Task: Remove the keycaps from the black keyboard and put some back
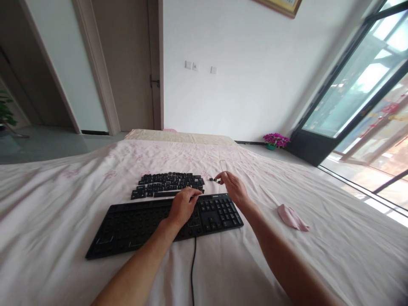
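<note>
A black keyboard (pixel 134 225) lies on the pale pink sheet (pixel 63 191); most of its main keys are off, the number pad keys still on. Removed black keycaps (pixel 167 185) lie in rows just beyond it. My left hand (pixel 183 207) rests on the keyboard's upper right part, fingers curled down onto it. My right hand (pixel 234 187) hovers beyond the keyboard's right end, fingers pinched on a thin clear key puller (pixel 223 165) that sticks up; a small black keycap (pixel 216 180) sits at its fingertips.
A pink cloth-like item with a thin handle (pixel 288 214) lies to the right. The keyboard's black cable (pixel 193 272) runs toward me. A door, a white wall with switches, a purple flower pot (pixel 276 140) and a glass sliding door lie beyond.
</note>
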`<state>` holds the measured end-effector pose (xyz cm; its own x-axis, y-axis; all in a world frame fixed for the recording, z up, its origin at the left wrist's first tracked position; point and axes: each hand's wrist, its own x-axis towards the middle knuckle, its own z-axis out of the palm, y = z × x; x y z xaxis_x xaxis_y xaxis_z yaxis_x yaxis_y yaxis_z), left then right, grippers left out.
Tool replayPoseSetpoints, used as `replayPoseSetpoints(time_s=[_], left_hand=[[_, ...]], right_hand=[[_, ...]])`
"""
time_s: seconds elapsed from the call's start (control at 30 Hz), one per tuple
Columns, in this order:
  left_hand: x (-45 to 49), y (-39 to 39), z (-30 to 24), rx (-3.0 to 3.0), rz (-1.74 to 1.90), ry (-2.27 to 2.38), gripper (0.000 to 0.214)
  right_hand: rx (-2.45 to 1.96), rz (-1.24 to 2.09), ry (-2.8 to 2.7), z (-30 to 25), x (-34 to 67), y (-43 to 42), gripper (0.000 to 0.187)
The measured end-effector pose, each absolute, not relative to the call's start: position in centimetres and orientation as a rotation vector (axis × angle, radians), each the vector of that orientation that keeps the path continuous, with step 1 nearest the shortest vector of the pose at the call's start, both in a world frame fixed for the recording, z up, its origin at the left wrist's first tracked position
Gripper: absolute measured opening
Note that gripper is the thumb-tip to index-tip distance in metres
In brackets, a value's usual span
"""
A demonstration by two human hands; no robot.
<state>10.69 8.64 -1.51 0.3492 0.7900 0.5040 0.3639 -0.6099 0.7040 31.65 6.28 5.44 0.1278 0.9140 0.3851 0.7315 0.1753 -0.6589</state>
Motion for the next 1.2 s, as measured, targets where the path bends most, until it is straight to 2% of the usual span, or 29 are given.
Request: replayPoseSetpoints(time_s=[0.13, 0.23, 0.53, 0.73, 0.9, 1.1, 1.2], left_hand=[[10.6, 8.5, -1.6, 2.187, 1.158, 1.035, 0.021], [10.6, 8.4, -1.5, 2.192, 1.144, 1.038, 0.021], [10.5, 8.5, -1.5, 2.209, 1.107, 1.068, 0.021], [10.6, 8.5, -1.3, 2.234, 1.084, 1.101, 0.018], [10.5, 8.4, -1.1, 2.275, 1.036, 1.136, 0.019], [10.6, 8.5, -1.6, 2.261, 1.087, 1.089, 0.019], [10.7, 8.5, -1.8, 2.279, 1.085, 1.085, 0.019]], right_hand=[[-1.457, 0.635, -1.553, 4.2, 29.5, 5.1, 0.027], [-1.381, 0.815, -1.519, 3.0, 28.9, 5.1, 0.030], [-1.315, 0.735, -1.743, 2.4, 28.5, 5.0, 0.013], [-1.284, 0.592, -1.918, 3.1, 27.2, 4.6, 0.009], [-1.203, 0.483, -2.067, 3.4, 26.4, 4.6, 0.012], [-1.222, 0.678, -1.903, 2.2, 28.1, 4.7, 0.013], [-1.222, 0.667, -1.886, 2.2, 28.1, 4.5, 0.013]])
